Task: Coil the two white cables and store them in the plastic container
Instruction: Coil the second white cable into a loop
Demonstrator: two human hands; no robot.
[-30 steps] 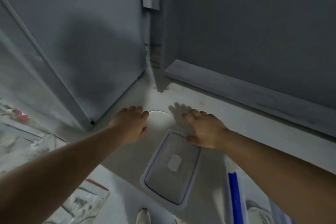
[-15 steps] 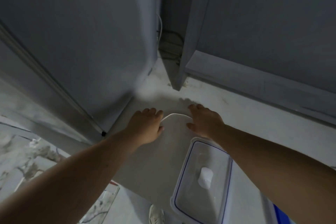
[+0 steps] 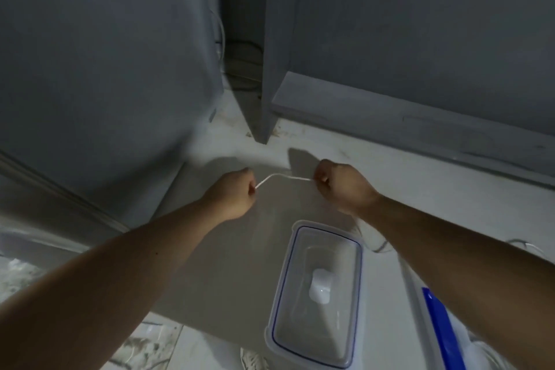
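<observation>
ITEM: white cable (image 3: pixel 282 176), thin. A short span runs between the two hands, raised just above the pale worktop (image 3: pixel 228 264); the rest of its length is hidden behind the right hand and forearm.

LEFT HAND (image 3: pixel 237 195): fingers curled tight, pinching one end of the visible span.

RIGHT HAND (image 3: pixel 339 186): also curled into a fist round the cable, well apart from the left.

HANDLING, as judged: light, limp and smooth, with a slight kink at the bend near the left hand. It should wind easily but spring open if released. Best held near one end and looped round the fingers, with the finished coil pinched across all its turns.

SECOND ITEM: pale loop (image 3: pixel 379 246) on the worktop just beside the right forearm (probably the other cable; too faint to be sure).

DESTINATION: plastic container (image 3: pixel 282 279), clear with a blue seal line, on the worktop below the right hand. A white block (image 3: pixel 319 285) shows through it, and I cannot tell whether the container is lidded
</observation>
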